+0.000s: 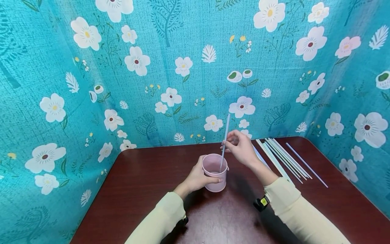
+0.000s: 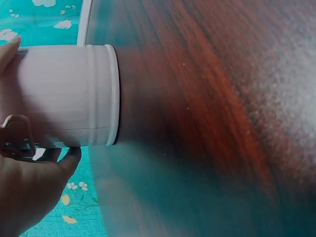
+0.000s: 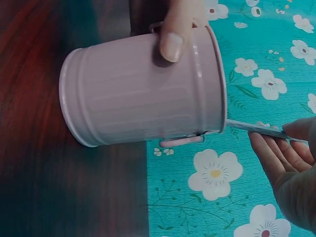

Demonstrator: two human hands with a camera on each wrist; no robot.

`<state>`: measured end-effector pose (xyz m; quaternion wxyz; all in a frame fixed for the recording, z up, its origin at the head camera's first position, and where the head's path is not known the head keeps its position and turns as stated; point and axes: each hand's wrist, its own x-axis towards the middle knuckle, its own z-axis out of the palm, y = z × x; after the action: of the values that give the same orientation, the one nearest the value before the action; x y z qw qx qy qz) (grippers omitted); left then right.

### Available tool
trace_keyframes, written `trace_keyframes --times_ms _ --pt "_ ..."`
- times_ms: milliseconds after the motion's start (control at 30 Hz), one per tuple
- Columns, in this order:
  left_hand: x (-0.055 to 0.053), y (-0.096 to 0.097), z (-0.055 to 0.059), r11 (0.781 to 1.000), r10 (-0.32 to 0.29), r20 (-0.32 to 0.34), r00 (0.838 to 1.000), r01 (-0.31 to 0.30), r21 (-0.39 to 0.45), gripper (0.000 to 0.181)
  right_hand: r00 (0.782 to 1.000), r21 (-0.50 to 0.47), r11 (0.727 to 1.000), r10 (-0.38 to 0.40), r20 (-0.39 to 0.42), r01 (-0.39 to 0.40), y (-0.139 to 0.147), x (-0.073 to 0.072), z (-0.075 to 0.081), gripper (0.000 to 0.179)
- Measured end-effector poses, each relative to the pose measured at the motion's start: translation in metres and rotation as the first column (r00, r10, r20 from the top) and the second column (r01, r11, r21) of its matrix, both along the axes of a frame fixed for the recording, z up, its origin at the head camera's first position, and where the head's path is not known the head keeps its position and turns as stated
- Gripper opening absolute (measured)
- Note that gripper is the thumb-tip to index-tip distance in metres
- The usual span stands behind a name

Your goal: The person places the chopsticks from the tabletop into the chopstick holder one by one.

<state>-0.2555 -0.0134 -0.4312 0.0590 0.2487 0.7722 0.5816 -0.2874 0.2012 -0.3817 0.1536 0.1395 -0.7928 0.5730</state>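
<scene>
A small pink pail with little side handles stands upright on the dark red-brown table. My left hand grips it from the left, the thumb lying across the front; the left wrist view shows the fingers round the pail's wall. Above the rim my right hand pinches a long pale blue straw between thumb and fingers. The straw slants upward out of the pail, its lower end inside. In the right wrist view the straw passes over the rim, and the pail wall hides its lower part.
Several long straws in pale green, white and blue lie side by side on the right of the table, partly behind my right forearm. One lavender straw lies apart at their right. A teal flowered cloth hangs behind the table.
</scene>
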Motion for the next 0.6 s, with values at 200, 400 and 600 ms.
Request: trace_keyframes --times_ms 200,400,600 --pt "0.0 0.0 -0.001 1.0 0.003 -0.011 1.0 -0.003 -0.003 0.088 1.0 0.01 1.0 -0.014 -0.003 0.014 0.0 0.0 -0.006 0.017" --pt "-0.002 0.001 -0.005 1.0 0.006 -0.003 1.0 -0.006 -0.012 0.09 1.0 -0.01 1.0 -0.008 0.02 0.008 -0.001 -0.001 -0.009 0.013" --pt "-0.003 0.001 -0.006 1.0 0.009 0.001 1.0 -0.009 -0.008 0.089 1.0 -0.016 1.0 -0.001 0.014 0.001 -0.001 -0.001 -0.012 0.014"
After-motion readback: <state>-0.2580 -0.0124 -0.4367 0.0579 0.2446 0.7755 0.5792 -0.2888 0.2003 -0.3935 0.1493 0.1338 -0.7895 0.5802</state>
